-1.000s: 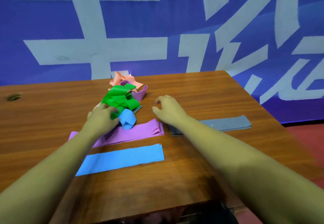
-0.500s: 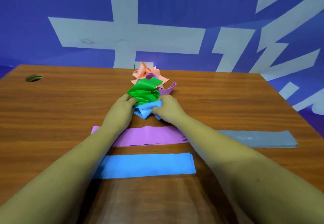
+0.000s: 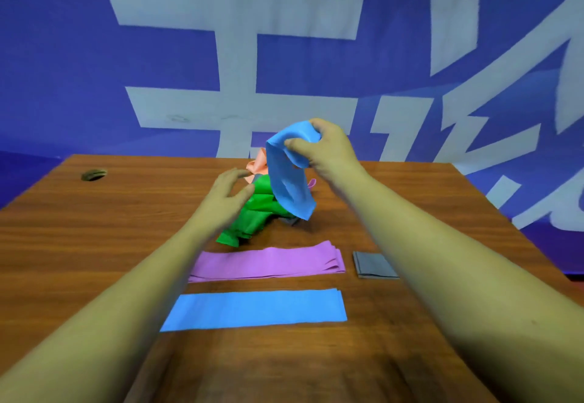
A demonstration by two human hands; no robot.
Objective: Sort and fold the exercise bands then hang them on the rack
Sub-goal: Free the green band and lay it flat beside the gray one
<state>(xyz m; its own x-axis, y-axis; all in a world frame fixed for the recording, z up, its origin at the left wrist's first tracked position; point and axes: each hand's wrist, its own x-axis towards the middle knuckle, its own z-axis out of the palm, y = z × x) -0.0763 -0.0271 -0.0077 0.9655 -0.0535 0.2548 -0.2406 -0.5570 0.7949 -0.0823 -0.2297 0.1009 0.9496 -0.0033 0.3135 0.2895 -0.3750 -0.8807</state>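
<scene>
My right hand (image 3: 328, 150) pinches a loose blue band (image 3: 289, 178) and holds it up above the table, its lower end hanging over the pile. My left hand (image 3: 226, 195) hovers open beside a crumpled green band (image 3: 252, 216), fingers spread. An orange band (image 3: 257, 164) and a bit of purple band (image 3: 312, 182) lie in the same pile behind. Nearer me lie a folded purple band (image 3: 268, 263), a folded blue band (image 3: 256, 309) and a folded grey band (image 3: 374, 265), partly hidden by my right forearm.
The wooden table (image 3: 94, 244) has a round cable hole (image 3: 93, 174) at its far left. A blue banner wall (image 3: 158, 71) with pale lettering stands right behind the table's far edge. The right table edge drops off near the grey band.
My right hand has lifted the blue band out of the pile and raised it. My left hand let go of the pile and opened. The camera tilted upward.
</scene>
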